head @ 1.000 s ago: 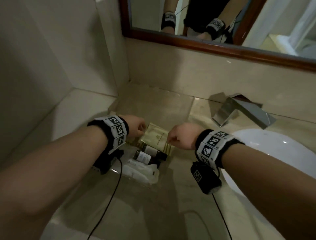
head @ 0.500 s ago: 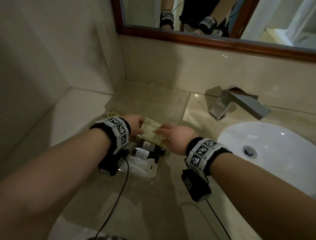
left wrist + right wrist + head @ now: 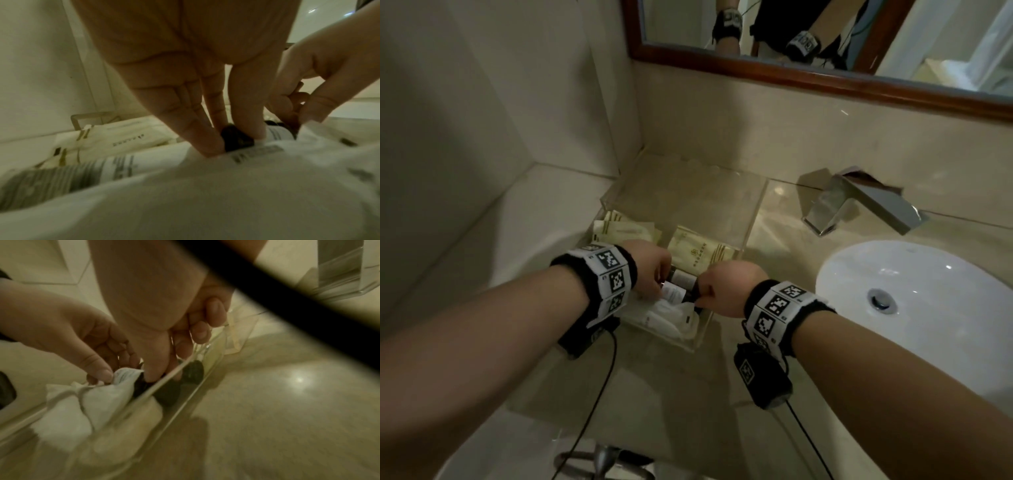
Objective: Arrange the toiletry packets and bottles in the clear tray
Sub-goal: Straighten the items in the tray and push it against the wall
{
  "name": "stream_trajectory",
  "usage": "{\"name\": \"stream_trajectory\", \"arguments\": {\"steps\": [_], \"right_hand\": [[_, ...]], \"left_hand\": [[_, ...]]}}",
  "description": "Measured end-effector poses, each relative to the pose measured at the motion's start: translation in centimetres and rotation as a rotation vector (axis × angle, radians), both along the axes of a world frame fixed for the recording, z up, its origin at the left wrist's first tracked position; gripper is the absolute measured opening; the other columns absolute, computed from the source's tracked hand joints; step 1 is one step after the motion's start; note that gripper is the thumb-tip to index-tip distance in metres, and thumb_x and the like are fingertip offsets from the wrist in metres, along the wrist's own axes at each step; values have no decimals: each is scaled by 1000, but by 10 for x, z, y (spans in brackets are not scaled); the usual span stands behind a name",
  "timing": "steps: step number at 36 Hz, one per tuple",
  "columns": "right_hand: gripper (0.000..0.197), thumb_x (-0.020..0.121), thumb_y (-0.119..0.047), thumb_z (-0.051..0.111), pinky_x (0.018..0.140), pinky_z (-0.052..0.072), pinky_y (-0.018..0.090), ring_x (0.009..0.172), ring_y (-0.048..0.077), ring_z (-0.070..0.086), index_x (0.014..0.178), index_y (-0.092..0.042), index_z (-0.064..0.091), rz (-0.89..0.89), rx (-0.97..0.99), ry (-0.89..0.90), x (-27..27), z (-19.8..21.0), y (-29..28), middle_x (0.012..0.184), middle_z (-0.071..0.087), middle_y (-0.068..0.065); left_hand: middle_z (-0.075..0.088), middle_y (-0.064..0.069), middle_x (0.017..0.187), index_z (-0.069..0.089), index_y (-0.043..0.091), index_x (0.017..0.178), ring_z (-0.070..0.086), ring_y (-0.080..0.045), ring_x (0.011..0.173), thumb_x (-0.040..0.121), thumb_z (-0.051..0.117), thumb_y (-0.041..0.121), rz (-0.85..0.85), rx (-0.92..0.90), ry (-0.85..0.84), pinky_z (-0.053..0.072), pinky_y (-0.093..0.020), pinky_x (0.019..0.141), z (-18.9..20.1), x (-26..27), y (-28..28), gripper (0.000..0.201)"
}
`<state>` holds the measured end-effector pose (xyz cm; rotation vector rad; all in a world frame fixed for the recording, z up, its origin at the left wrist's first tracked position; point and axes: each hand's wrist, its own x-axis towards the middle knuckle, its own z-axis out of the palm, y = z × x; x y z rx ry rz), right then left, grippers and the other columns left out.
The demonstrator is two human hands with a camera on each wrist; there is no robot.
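Note:
A clear tray [image 3: 755, 212] sits in the counter corner. Cream packets [image 3: 625, 231] lie at its left back and one cream packet [image 3: 697, 253] lies in the middle. Two dark bottles [image 3: 683, 277] with white labels lie side by side in front of it, and white plastic packets [image 3: 671, 317] fill the near end. My left hand [image 3: 662, 281] pinches the base end of a dark bottle [image 3: 279, 134] between thumb and fingers. My right hand [image 3: 705, 294], fingers curled, grips the cap end [image 3: 193, 371] against the tray's right wall [image 3: 164, 402].
A chrome faucet [image 3: 859, 202] and a white basin [image 3: 911, 298] lie to the right of the tray. Walls close the left and back, with a wood-framed mirror [image 3: 791, 72] above. A black cable [image 3: 287, 308] crosses the right wrist view.
Both hands let go of the cream packet, which now lies in the tray, and came back toward me onto the dark bottles.

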<state>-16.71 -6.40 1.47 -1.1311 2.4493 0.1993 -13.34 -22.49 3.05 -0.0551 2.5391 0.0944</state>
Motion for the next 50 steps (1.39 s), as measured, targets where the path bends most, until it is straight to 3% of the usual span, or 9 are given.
{"name": "stream_trajectory", "arguments": {"steps": [12,18,23,29,34,40,45,48,50], "right_hand": [[32,95,-41,46,73,47,30,94,26,58,110,-18,62,-50,-109,-14,8,-6,8,108,59,5],[30,95,-39,45,72,46,29,94,25,59,107,-18,63,-86,-176,-9,11,-10,8,107,60,4],[32,95,-45,43,74,46,29,90,20,57,107,-21,61,-140,-399,-28,18,-3,2,102,58,-1],[36,88,-47,55,77,44,29,100,23,55,115,-22,53,-15,-325,-134,39,2,-28,114,57,1],[23,94,-31,51,80,46,31,103,26,57,108,-13,57,-35,-225,-145,52,-3,-45,112,58,7],[25,98,-18,42,84,45,35,109,30,54,118,-7,52,-77,-144,-131,59,-9,-54,120,51,13],[9,94,-12,46,75,42,31,89,23,52,86,-15,50,-198,-243,-170,57,-10,-55,101,48,8],[7,95,-13,44,80,45,32,85,20,47,90,-16,45,-242,-310,-171,61,-12,-52,97,46,4],[8,96,-12,43,81,45,32,84,19,46,88,-16,43,-240,-332,-154,63,-13,-50,97,48,5]], "left_hand": [[45,6,72,42,22,85,48,-19,77,77,69,38,-17,54,182,32,-24,56,-18,0,6,32],[58,0,93,56,21,95,51,-17,85,83,64,31,23,115,221,38,-25,71,-19,8,-5,17],[59,7,95,63,20,106,54,-9,89,88,59,29,103,218,308,45,-24,81,-4,27,-35,20],[56,2,124,58,23,119,53,-17,114,84,63,28,19,49,185,40,-23,95,-2,58,-80,35],[52,4,131,55,23,125,50,-17,119,85,60,19,-18,-14,215,34,-20,98,-11,73,-100,40],[58,-3,122,61,17,118,56,-21,112,86,57,10,46,-1,291,38,-21,92,-18,71,-114,32],[57,-7,125,64,12,111,55,-23,115,86,56,5,242,7,230,38,-22,93,-21,61,-118,27],[52,-10,130,61,16,97,53,-28,114,85,54,6,272,22,269,39,-23,88,-26,58,-116,17],[49,-7,132,58,18,106,53,-26,113,85,53,9,269,45,315,37,-21,87,-30,60,-115,24]]}}
